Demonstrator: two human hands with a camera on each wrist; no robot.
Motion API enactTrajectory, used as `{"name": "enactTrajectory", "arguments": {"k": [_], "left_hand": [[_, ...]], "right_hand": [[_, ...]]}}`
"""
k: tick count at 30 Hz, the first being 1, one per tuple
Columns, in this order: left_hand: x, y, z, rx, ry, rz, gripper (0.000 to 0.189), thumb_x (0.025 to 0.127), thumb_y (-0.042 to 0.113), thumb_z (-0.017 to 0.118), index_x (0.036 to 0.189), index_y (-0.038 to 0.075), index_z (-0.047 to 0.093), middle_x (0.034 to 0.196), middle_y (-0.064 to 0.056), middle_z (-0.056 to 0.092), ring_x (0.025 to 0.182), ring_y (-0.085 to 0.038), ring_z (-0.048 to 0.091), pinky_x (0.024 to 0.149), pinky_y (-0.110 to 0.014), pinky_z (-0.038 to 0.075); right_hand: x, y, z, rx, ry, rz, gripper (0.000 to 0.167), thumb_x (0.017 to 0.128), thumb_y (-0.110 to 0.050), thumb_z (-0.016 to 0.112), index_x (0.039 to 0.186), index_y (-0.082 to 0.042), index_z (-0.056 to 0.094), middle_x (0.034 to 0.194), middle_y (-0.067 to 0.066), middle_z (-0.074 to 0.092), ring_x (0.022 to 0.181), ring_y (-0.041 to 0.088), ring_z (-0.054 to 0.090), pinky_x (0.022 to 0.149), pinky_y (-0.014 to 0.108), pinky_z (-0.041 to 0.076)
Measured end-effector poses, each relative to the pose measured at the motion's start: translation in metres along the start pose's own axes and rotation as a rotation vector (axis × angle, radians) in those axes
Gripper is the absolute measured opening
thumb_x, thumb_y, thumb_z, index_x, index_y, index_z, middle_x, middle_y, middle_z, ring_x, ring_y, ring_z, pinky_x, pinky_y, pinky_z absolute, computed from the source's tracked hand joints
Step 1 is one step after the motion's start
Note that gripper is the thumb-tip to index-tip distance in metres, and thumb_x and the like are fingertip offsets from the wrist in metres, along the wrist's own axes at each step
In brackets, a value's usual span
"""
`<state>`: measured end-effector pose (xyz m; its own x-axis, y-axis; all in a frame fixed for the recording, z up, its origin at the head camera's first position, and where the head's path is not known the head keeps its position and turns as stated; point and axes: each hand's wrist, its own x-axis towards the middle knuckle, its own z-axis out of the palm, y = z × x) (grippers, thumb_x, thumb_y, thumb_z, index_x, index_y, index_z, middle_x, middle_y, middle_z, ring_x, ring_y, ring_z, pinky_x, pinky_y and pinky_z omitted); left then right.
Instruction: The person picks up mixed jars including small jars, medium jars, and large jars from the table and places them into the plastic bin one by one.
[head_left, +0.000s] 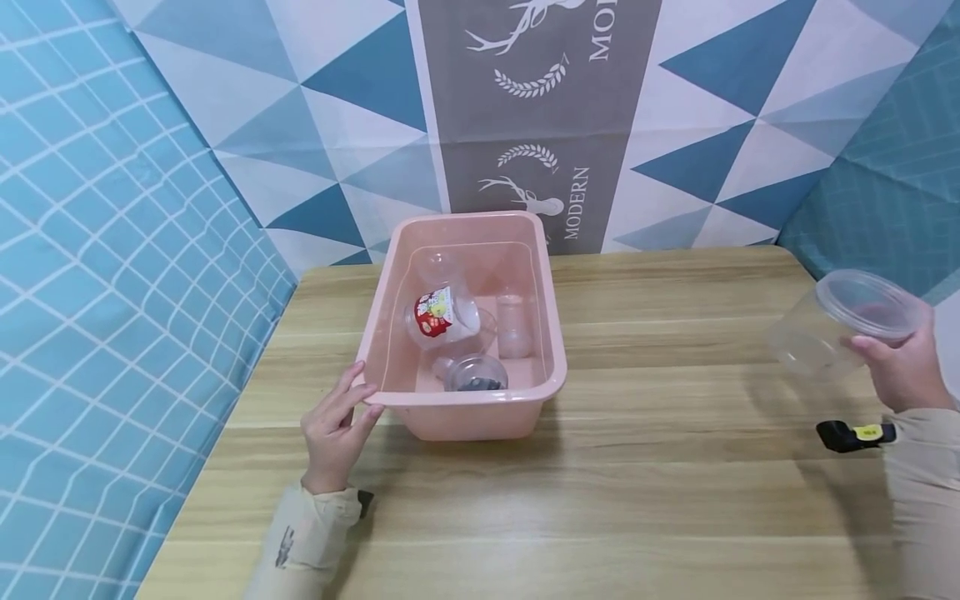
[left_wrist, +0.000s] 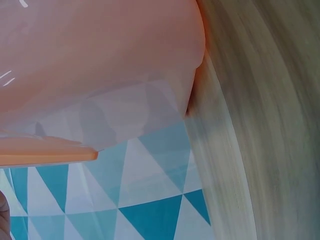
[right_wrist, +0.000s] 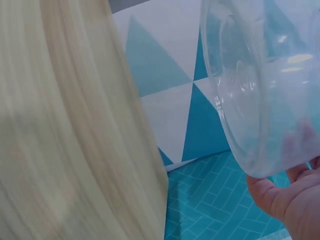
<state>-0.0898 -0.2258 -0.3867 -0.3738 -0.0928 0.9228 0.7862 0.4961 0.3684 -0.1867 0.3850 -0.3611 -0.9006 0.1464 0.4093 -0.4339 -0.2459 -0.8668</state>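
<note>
In the head view my right hand (head_left: 903, 354) grips a clear round plastic jar (head_left: 821, 329) near its lid, holding it tilted above the table's right side. The right wrist view shows the jar (right_wrist: 280, 90) close up, with fingers and thumb around its lower side. My left hand (head_left: 333, 437) touches the near left corner of a pink plastic basin (head_left: 468, 417), its fingers spread along the rim. Inside the basin lie a clear container with a red label (head_left: 435, 312), a small clear bottle (head_left: 513, 325) and a round clear lidded tub (head_left: 476, 373).
A wooden table (head_left: 660, 500) carries the basin near its back edge. Behind it hangs a patterned cloth (head_left: 375, 108) with triangles and a grey strip. A blue checked cloth (head_left: 112, 275) covers the left side, and a teal one (head_left: 885, 192) the right.
</note>
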Motion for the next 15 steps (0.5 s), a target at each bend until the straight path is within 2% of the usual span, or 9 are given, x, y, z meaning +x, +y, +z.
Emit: {"name": "enactTrajectory", "arguments": {"k": [2,4,6,8,11,15], "left_hand": [[0.0,0.0,0.001,-0.012,-0.002,-0.001,0.042,0.085,0.031,0.073,0.083,-0.011,0.069,0.117,-0.009,0.066,0.044,-0.003,0.018,0.04,-0.012,0.018],[0.0,0.0,0.001,-0.016,-0.003,0.002,0.042,0.085,0.031,0.072,0.083,-0.011,0.069,0.117,-0.009,0.066,0.044,-0.003,0.019,0.04,-0.012,0.018],[0.0,0.0,0.002,-0.012,-0.004,0.006,0.043,0.085,0.031,0.072,0.083,-0.012,0.069,0.117,-0.009,0.066,0.045,-0.002,0.021,0.039,-0.012,0.019],[0.0,0.0,0.002,-0.007,-0.004,0.004,0.044,0.085,0.031,0.072,0.082,-0.012,0.068,0.117,-0.008,0.066,0.046,-0.001,0.025,0.039,-0.012,0.019],[0.0,0.0,0.001,-0.001,0.002,0.0,0.045,0.085,0.032,0.072,0.082,-0.012,0.068,0.117,-0.008,0.066,0.046,0.0,0.024,0.039,-0.012,0.019],[0.001,0.001,0.002,0.003,0.006,-0.01,0.045,0.085,0.033,0.072,0.082,-0.012,0.068,0.117,-0.007,0.066,0.044,-0.002,0.017,0.04,-0.013,0.018]], "right_hand": [[0.001,-0.005,-0.001,-0.245,0.009,0.039,0.061,0.083,0.015,0.062,0.126,-0.017,0.032,0.106,-0.005,0.051,0.09,0.001,0.053,0.069,0.007,0.046],[0.004,-0.012,-0.003,-0.513,-0.003,0.078,0.062,0.086,0.009,0.061,0.132,-0.017,0.028,0.104,-0.014,0.045,0.087,-0.006,0.046,0.068,0.002,0.04],[0.007,-0.019,-0.004,-0.716,-0.017,0.096,0.063,0.088,0.005,0.061,0.134,-0.021,0.025,0.102,-0.021,0.04,0.086,-0.01,0.04,0.069,-0.001,0.035],[0.011,-0.025,-0.003,-0.794,-0.037,0.09,0.066,0.088,0.006,0.061,0.135,-0.021,0.024,0.102,-0.023,0.037,0.087,-0.011,0.038,0.071,-0.002,0.032],[0.016,-0.031,0.001,-0.804,-0.062,0.081,0.067,0.087,0.007,0.061,0.133,-0.022,0.023,0.102,-0.023,0.037,0.088,-0.012,0.037,0.072,-0.002,0.031],[0.022,-0.037,0.004,-0.898,-0.141,0.095,0.07,0.089,0.004,0.062,0.142,-0.005,0.017,0.103,-0.022,0.031,0.088,-0.012,0.033,0.069,-0.001,0.03]]}}
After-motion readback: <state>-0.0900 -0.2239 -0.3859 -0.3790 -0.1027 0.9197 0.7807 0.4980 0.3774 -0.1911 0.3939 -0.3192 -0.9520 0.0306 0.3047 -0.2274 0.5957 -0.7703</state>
